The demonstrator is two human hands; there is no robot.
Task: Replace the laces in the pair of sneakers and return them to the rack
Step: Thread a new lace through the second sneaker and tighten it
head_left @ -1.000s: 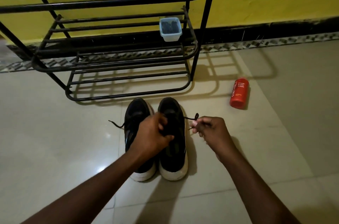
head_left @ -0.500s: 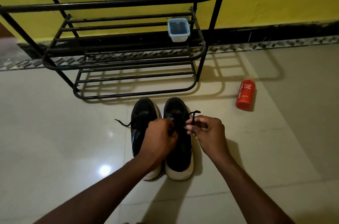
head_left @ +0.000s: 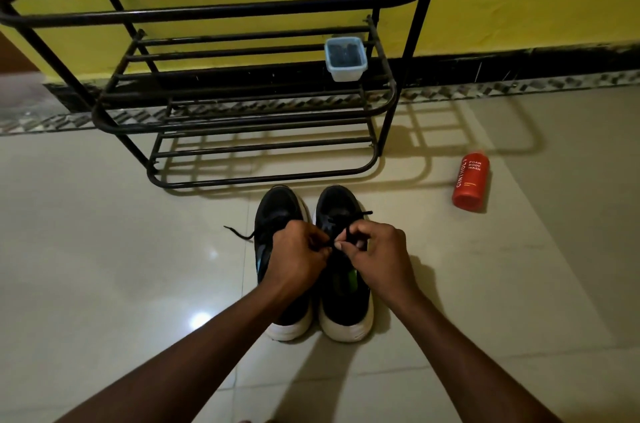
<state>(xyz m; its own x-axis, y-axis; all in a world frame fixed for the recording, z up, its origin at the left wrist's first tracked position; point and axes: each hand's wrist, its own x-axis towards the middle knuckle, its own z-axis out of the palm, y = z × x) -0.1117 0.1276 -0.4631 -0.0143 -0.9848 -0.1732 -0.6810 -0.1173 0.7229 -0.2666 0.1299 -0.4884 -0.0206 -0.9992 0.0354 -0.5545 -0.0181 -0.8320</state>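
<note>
Quick progress check from where we're at: both sneakers are sitting side by side on the tiled floor, toes pointing at the shoe rack [head_left: 263,177] and just on the near side of it, so nothing's gone back on a shelf yet. We're working on the right sneaker [head_left: 337,201] now. Our left hand [head_left: 298,254] has its fingers curled in and is pinching the black lace [head_left: 363,214] over the middle of the shoe. Our right hand [head_left: 377,254] is pinching what looks like a small loop of that same lace right next to it, with the two sets of fingertips nearly touching. That reads to us like the tying stage, so the threading on this shoe is probably done. Black lace on a black upper in this light is hard to read though, so we can't really tell how many eyelets are filled. The left sneaker [head_left: 277,204] has a loose lace end [head_left: 239,234] trailing out to the left on the floor, so it seems laced but not tied. Still to go, we'd say: finish this knot, sort out the left shoe, then lift the pair onto the rack. There's also a small plastic container [head_left: 345,59] on the right end of a rack shelf and a red body wash bottle [head_left: 471,182] lying on the floor off to the right.
</note>
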